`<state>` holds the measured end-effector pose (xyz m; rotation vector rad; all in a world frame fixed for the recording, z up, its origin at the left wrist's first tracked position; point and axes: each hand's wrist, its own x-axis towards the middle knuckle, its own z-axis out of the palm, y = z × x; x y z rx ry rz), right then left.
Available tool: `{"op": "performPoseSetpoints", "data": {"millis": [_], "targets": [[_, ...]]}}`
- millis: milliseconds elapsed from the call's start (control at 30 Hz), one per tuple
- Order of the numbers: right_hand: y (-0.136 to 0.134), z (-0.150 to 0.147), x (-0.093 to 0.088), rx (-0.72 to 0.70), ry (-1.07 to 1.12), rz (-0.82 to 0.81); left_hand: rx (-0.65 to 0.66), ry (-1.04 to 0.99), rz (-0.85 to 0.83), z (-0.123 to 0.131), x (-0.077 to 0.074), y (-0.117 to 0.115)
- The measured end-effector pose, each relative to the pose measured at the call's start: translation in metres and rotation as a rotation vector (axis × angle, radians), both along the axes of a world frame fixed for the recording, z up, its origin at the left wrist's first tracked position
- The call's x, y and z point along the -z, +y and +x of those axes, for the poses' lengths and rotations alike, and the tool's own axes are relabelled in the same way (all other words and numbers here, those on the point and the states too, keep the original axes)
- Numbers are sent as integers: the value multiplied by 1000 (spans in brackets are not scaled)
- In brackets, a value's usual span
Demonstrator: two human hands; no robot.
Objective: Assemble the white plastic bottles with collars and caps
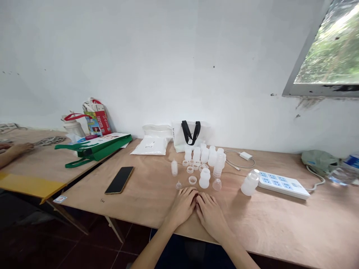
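Note:
My left hand [184, 203] and my right hand [209, 212] lie side by side on the wooden table [151, 201], fingers stretched out, thumbs touching or nearly so. Neither holds anything. Just beyond them stand a white baby bottle body [204, 178], a white ring [192, 180], a clear dome cap [217, 184] and a small clear nipple [178, 185]. A ribbed stack of clear nipples [174, 167] rises on the left. Several more bottle bodies [196, 154] stand in a group behind loose rings [190, 169]. To the right, a capped bottle [250, 182] stands apart.
A black phone [119, 180] lies left. At the wall are a white packet [150, 145] and a white bag [179, 140]. On the right are a power strip [284, 185], charger [246, 155] and water bottle [344, 171]. Another person's hand [24, 148] rests on the neighbouring table, beyond a green bag [98, 149].

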<state>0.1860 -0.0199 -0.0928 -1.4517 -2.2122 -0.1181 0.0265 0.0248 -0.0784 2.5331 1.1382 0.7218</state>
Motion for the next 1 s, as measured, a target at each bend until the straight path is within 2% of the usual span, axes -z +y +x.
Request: {"op": "performPoseSetpoints", "data": {"millis": [400, 567, 667, 833, 900, 1000], "targets": [[4, 2, 8, -80, 98, 1, 11, -42, -54, 0, -6, -2], [3, 1, 3, -82, 82, -5, -8, -128, -63, 1, -7, 0], [2, 1, -1, -80, 61, -4, -113, -217, 0, -1, -6, 4], [0, 1, -4, -66, 34, 7, -398, -246, 112, -16, -3, 16], [0, 1, -3, -65, 27, 0, -434, -184, 97, -25, -2, 20], [1, 1, -2, -62, 19, -1, -401, -55, 43, -34, 1, 24]]}}
